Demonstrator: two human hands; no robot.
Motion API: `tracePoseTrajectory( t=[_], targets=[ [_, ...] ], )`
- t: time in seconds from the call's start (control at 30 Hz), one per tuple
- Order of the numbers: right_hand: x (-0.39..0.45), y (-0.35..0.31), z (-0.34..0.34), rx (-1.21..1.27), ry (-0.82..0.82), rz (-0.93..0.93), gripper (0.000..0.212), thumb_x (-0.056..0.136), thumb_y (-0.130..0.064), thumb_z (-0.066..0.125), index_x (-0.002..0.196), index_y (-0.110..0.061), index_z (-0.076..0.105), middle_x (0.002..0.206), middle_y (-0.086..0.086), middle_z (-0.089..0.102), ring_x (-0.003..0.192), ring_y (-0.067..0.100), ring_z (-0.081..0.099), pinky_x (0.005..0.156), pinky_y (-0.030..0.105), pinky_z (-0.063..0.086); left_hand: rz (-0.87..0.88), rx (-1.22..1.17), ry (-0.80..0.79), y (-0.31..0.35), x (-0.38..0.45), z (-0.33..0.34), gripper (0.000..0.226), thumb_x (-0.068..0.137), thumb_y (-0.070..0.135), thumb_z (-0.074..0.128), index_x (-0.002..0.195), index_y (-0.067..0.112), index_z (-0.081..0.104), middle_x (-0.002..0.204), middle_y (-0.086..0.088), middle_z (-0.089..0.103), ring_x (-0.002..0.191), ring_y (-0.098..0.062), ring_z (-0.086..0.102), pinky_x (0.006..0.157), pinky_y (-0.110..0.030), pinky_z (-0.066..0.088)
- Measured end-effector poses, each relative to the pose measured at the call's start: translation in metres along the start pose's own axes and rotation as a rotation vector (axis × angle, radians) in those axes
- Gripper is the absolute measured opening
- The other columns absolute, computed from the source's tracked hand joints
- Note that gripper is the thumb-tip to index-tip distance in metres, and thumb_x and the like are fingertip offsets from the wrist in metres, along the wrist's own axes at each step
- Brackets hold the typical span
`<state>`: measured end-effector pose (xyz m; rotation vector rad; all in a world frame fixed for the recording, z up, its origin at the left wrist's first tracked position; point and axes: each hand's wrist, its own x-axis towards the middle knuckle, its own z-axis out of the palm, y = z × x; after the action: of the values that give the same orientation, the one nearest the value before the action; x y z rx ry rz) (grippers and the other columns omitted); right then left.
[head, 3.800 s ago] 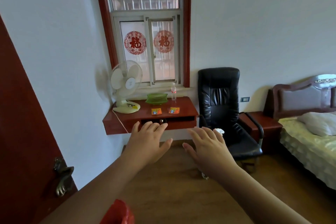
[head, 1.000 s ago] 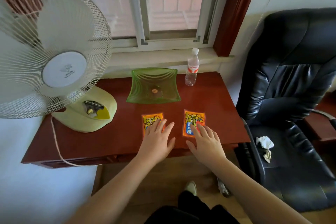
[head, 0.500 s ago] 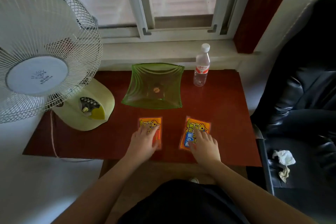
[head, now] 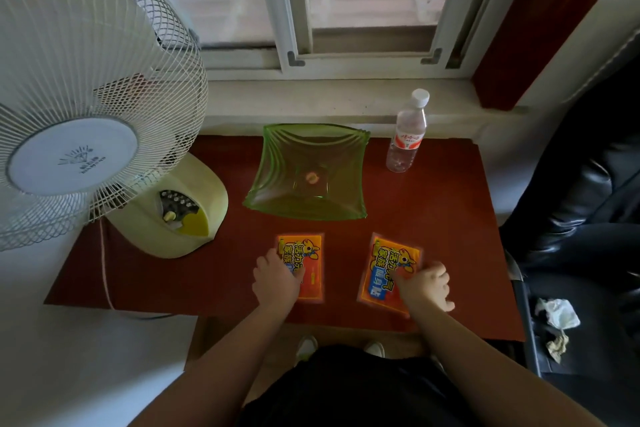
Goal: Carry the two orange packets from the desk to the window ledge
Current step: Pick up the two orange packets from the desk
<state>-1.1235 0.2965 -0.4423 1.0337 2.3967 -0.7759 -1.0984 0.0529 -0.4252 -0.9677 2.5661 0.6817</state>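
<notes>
Two orange packets lie flat on the red-brown table, side by side near its near edge. The left packet sits square to the edge; the left hand rests on its lower left part, fingers curled down over the left border, so the hand covers about a third of it. Whether the packet is pinched or only pressed cannot be told. The right packet is turned slightly clockwise; the right hand lies over its right side and near right corner, fingers bent, thumb tucked toward the packet's face. Its grip cannot be told either. Both packets are still on the table surface, apart from each other with bare table between them.

Just beyond the packets stands a green glass dish with a small orange item at its bottom. To the right of the dish, at the far edge, a clear plastic water bottle stands upright. A white table fan on a pale yellow base occupies the left side. The window ledge runs along behind the table, under the window frame. A black leather chair stands at the right
</notes>
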Motion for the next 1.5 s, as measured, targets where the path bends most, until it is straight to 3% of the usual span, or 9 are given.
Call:
tracePoseTrajectory(
  t=[0.1,0.23,0.43,0.57,0.83,0.97,1.17,1.27,1.5],
  targets=[
    [0.001,-0.005,0.003,0.016,-0.006,0.106,0.094,0.068,-0.053,0.081,0.134,-0.006,0.034,0.142,0.014,0.046,0.132,0.034,0.043,0.106,0.051,0.032,-0.152,-0.046,0.044,-0.001,0.004,0.002,0.09,0.074,0.055,0.076,0.139,0.007,0.036,0.138,-0.019,0.043,0.127,-0.037,0.044,0.098,-0.049,0.043],
    [0.01,-0.01,0.005,0.079,-0.02,0.189,0.089,0.061,-0.046,0.088,0.125,-0.001,0.046,0.132,0.02,0.057,0.121,0.039,0.056,0.103,0.052,0.043,-0.151,-0.018,0.048,-0.008,0.012,0.007,0.076,0.071,0.055,0.079,0.123,0.009,0.048,0.131,-0.018,0.046,0.122,-0.037,0.046,0.097,-0.05,0.044],
    [0.003,-0.009,0.003,0.133,-0.049,0.136,0.044,0.066,-0.04,0.083,0.094,-0.008,0.069,0.093,0.013,0.071,0.083,0.033,0.07,0.079,0.046,0.06,-0.116,-0.115,0.011,-0.015,0.022,0.007,0.049,0.075,0.039,0.081,0.111,0.018,0.055,0.128,-0.014,0.052,0.121,-0.035,0.048,0.096,-0.051,0.041],
    [-0.009,-0.008,0.004,0.268,-0.003,0.002,0.023,0.076,-0.026,0.079,0.072,-0.019,0.058,0.062,-0.006,0.057,0.056,0.013,0.056,0.051,0.026,0.044,-0.086,-0.189,-0.022,-0.018,0.026,0.005,0.055,0.075,0.031,0.082,0.118,0.019,0.05,0.123,-0.009,0.062,0.12,-0.034,0.052,0.094,-0.051,0.04],
    [-0.035,0.001,0.008,0.653,-0.285,-0.061,0.023,0.081,-0.019,0.079,0.1,-0.012,0.07,0.088,0.008,0.079,0.075,0.025,0.077,0.063,0.037,0.063,-0.064,-0.067,-0.135,-0.023,0.037,-0.001,0.049,0.082,0.041,0.073,0.123,0.019,0.059,0.125,-0.011,0.058,0.12,-0.033,0.05,0.096,-0.05,0.04],
    [-0.052,0.0,0.006,0.826,-0.411,-0.01,0.022,0.086,-0.018,0.074,0.105,-0.01,0.069,0.098,0.019,0.079,0.091,0.04,0.075,0.084,0.058,0.059,0.067,-0.204,-0.182,-0.03,0.037,-0.006,0.035,0.085,0.023,0.07,0.115,0.008,0.058,0.116,-0.015,0.066,0.106,-0.035,0.062,0.086,-0.046,0.052],
    [-0.082,-0.006,0.002,1.043,-0.469,0.052,0.018,0.091,-0.014,0.068,0.108,-0.009,0.064,0.084,0.015,0.081,0.071,0.03,0.078,0.054,0.042,0.062,0.106,-0.461,-0.612,-0.04,0.04,-0.029,0.049,0.08,0.002,0.077,0.119,0.01,0.05,0.108,-0.009,0.07,0.088,-0.023,0.07,0.067,-0.037,0.058],
    [-0.099,-0.003,-0.006,1.099,-0.451,0.019,0.019,0.091,-0.016,0.068,0.109,-0.01,0.064,0.091,0.017,0.08,0.078,0.033,0.078,0.063,0.045,0.063,0.137,-0.556,-0.758,-0.038,0.035,-0.045,0.046,0.078,0.004,0.08,0.115,0.014,0.055,0.099,-0.001,0.075,0.082,-0.017,0.075,0.063,-0.033,0.059],
    [-0.138,0.022,-0.035,1.186,-0.371,-0.003,0.026,0.091,-0.013,0.066,0.115,-0.004,0.065,0.109,0.026,0.074,0.097,0.043,0.071,0.09,0.062,0.055,0.348,-0.839,-0.985,-0.009,0.0,-0.071,0.051,0.078,-0.001,0.076,0.122,0.018,0.059,0.11,-0.016,0.076,0.097,-0.037,0.073,0.076,-0.047,0.061]
  ],
)
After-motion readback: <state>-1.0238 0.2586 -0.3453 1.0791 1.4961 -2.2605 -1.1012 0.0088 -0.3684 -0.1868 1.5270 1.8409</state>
